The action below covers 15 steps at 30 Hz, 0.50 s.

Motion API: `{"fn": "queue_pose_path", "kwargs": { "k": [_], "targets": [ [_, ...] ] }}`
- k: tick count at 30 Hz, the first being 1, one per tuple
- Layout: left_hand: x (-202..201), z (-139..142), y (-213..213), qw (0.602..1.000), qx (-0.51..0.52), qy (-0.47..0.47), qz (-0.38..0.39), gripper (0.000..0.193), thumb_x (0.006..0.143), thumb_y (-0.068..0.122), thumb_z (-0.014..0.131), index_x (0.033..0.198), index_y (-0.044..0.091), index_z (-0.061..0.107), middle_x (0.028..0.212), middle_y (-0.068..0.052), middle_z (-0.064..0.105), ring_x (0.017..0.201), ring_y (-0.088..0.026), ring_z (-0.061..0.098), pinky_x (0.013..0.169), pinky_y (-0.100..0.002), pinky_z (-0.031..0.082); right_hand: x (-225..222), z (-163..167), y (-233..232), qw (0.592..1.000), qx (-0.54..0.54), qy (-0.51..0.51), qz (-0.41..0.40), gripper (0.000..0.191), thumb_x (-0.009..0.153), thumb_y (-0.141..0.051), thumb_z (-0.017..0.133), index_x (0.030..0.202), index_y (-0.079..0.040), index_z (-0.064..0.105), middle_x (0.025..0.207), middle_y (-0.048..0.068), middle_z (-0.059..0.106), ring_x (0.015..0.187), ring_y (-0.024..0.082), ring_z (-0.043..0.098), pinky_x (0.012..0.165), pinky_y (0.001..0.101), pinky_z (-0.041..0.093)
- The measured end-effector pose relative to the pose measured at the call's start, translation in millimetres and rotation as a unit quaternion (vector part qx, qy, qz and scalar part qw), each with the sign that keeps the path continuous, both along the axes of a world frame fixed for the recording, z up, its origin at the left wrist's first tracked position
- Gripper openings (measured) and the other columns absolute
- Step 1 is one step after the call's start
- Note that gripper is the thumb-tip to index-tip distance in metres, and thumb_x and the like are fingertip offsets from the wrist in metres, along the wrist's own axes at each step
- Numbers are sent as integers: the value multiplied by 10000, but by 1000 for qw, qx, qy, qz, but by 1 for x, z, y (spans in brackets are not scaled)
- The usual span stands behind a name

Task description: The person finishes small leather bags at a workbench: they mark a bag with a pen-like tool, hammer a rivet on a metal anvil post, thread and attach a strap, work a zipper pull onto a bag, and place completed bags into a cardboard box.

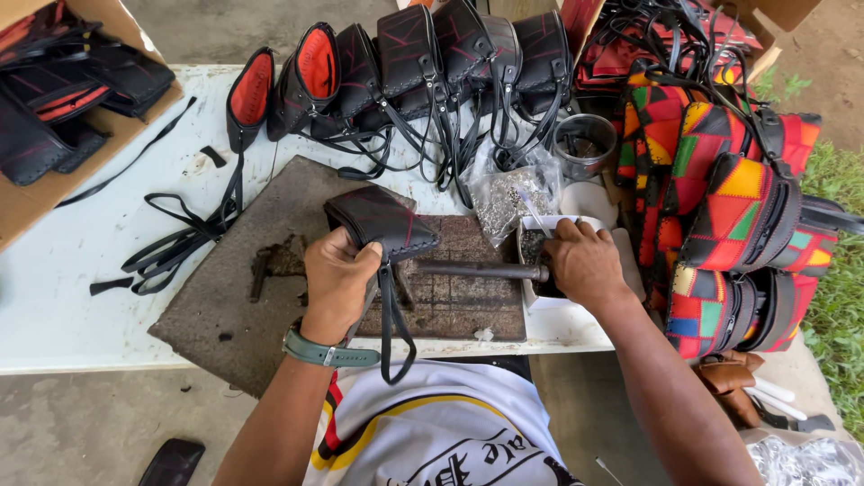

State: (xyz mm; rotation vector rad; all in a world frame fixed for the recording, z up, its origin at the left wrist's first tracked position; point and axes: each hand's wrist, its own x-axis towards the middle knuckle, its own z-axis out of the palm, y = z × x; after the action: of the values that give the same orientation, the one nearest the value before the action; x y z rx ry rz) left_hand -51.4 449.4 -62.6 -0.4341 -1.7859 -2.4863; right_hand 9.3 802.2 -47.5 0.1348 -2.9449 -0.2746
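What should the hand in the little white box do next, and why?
Probably lift a small piece out of the white box and carry it to the black pouch. The right hand has its fingers in the box, the left hand holds the pouch on the dark board, and a metal rod lies between them.

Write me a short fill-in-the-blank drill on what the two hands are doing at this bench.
1. The left hand grips a small black ____ with a hanging strap.
2. The right hand reaches into a small white ____ beside the metal tool.
3. The left wrist wears a grey-green ____.
4. The multicoloured patchwork bags are stacked to the person's ____.

Missing words: pouch; container; watch; right
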Motion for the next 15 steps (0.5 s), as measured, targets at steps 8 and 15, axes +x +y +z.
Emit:
{"fn": "queue_pose_path", "kwargs": {
  "k": [8,15],
  "targets": [
    [-7,32,0,988,75,-26,-130,200,962,41,677,1112,-86,716,1033,-77,730,916,-108,641,856,-289,517,5,-6,2,997,18,-68,-20,140,882,-199,634,926,-196,767,1110,34,638,1196,264,602,948,468,480],
    [-19,39,11,980,75,-24,-184,172,954,23,662,1100,-53,712,1026,-70,743,902,-97,666,843,-279,542,-4,-2,21,985,-160,-57,-13,117,906,-213,683,920,-183,796,937,101,753,845,331,717,821,469,550]
  ]
}}
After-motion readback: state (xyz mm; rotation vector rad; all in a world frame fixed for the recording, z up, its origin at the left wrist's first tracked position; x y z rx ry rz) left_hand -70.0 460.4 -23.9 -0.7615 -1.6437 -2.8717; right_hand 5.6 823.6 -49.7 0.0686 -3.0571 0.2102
